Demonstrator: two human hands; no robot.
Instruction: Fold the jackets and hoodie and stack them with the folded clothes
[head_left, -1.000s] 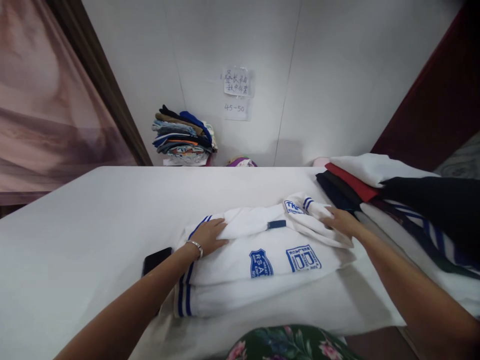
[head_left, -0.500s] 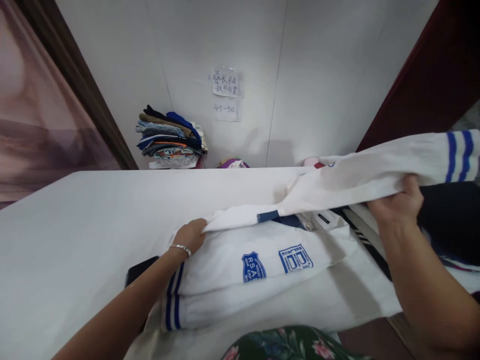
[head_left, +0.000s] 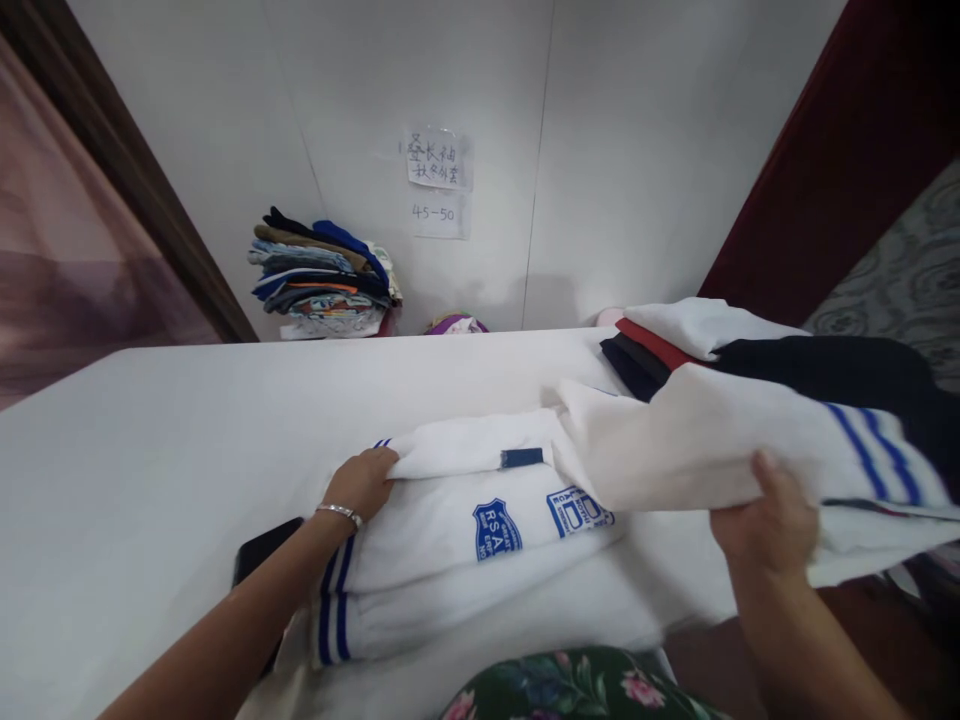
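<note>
A white long-sleeved jacket with blue stripes and blue printed badges lies partly folded on the white table. At its far left edge my left hand, with a silver bracelet on the wrist, is closed on a folded-over strip of the cloth. On the right, my right hand grips the jacket's sleeve, thumb on top, its fingers hidden beneath. The striped cuff end stretches past the hand to the right. A dark blue label patch shows on the folded strip.
A pile of folded clothes stands beyond the table against the wall. At the right lie more garments, black, red and white. A black phone-like object lies by my left forearm. Paper notes hang on the wall.
My right hand has come down and toward me with the sleeve, which now lies lower across the jacket's right end and covers its collar. My left hand keeps its hold.
</note>
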